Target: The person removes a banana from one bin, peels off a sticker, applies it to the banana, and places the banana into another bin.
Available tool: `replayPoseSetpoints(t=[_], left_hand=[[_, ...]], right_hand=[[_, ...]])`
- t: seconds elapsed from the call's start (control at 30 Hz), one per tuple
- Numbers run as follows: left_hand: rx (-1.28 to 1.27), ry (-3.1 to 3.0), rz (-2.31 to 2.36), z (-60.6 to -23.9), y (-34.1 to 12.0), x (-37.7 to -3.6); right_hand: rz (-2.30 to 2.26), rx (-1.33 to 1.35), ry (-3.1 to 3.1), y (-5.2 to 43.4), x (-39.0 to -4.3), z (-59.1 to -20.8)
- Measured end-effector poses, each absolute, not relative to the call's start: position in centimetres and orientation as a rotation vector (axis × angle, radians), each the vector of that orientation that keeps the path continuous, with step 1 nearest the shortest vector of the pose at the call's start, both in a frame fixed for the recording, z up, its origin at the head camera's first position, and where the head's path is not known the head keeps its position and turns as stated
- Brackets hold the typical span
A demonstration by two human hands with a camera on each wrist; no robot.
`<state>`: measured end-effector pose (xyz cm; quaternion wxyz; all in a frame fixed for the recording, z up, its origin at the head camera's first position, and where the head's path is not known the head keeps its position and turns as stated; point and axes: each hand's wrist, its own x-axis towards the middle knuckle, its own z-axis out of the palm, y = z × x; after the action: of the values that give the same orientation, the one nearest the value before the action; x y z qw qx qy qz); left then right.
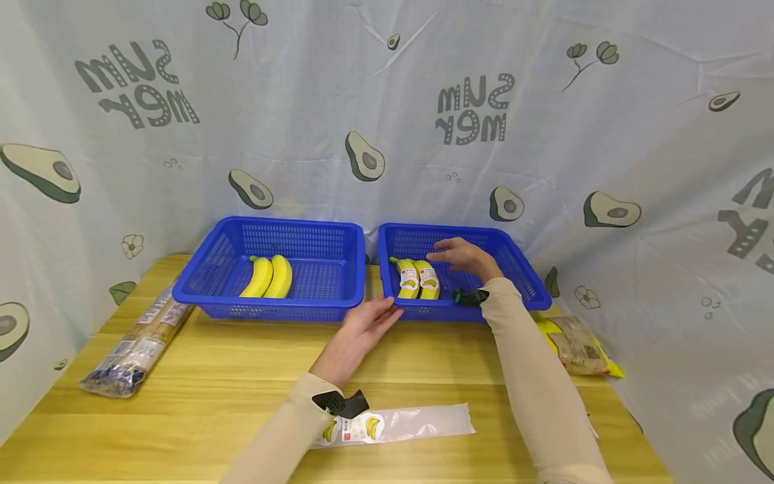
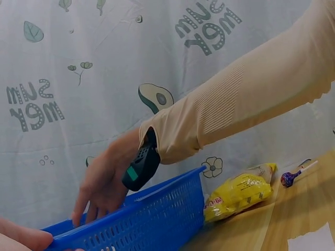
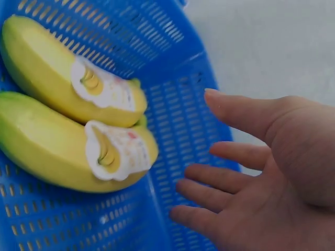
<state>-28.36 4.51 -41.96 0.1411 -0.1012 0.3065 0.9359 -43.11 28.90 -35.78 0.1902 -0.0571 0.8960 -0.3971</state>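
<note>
Two yellow labelled bananas (image 1: 417, 278) lying side by side at left end of right blue plastic mesh basket (image 1: 519, 263), long axes running away from viewer. Right hand (image 1: 462, 258) hovering just right of them, grip spread, holding nothing. Left hand (image 1: 367, 324) flat on desk (image 1: 242, 376) at basket's lower-left rim, fingers relaxed.

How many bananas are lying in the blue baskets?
4. Two bare bananas lie in the left basket; two wrapped bananas lie in the right basket, beside the right hand. None appears hidden.
</note>
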Motion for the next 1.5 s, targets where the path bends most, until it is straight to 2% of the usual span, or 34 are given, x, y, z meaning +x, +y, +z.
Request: replayPoseSetpoints(t=[0.47, 0.83, 1.13, 1.5], left_hand=[[-0.231, 0.973, 2.632, -41.4, 1.9, -26.0], [-0.196, 1.238, 2.523, -41.8, -0.8, -24.0], [-0.243, 1.163, 2.59, -42.7, -5.0, -22.3], [-0.325, 1.213, 2.637, -42.7, -9.2, -21.3]], right_hand=[[-1.006, -0.39, 2.683, 28.2, -41.6, -34.5], [-1.015, -0.687, 2.643, 27.6, -39.7, -32.7], [-1.221, -0.944, 2.4, 25.1, -38.4, -31.6], [-1.123, -1.074, 2.38, 20.8, -36.9, -30.2]])
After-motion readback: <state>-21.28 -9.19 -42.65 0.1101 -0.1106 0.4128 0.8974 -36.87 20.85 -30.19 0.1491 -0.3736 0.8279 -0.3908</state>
